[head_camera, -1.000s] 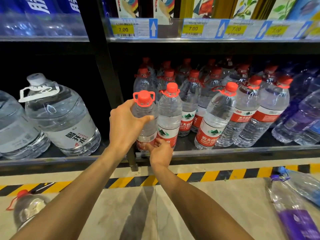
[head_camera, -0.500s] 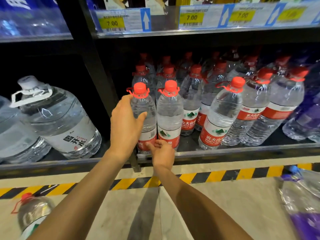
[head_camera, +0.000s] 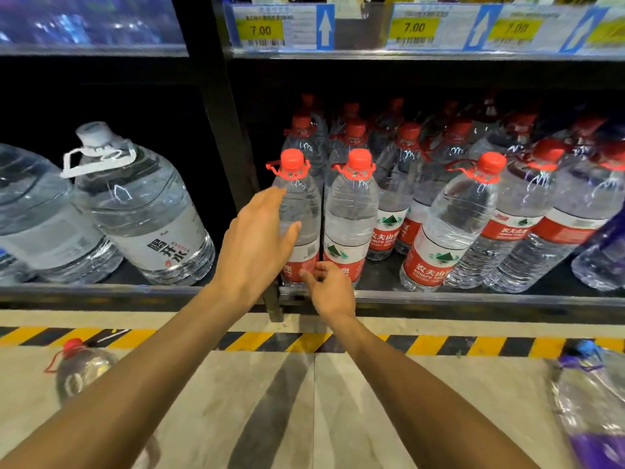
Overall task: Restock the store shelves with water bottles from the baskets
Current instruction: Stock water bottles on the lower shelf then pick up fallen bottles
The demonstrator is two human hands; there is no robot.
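The water bottle (head_camera: 299, 211) is clear, with a red cap, a red carry loop and a red-and-white label. It stands upright at the front left corner of the shelf (head_camera: 473, 296), just beside a matching bottle (head_camera: 351, 211) and the black post (head_camera: 226, 147). The left hand (head_camera: 257, 242) has its fingers straight and apart at the bottle's side. The right hand (head_camera: 329, 286) is loosely curled at its base and grips nothing. Big jugs (head_camera: 142, 211) fill the next bay.

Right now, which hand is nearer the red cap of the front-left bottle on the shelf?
Left. The left hand is up at the shoulder of the bottle, fingertips just below its red cap. The right hand is low, by the bottle's red label.
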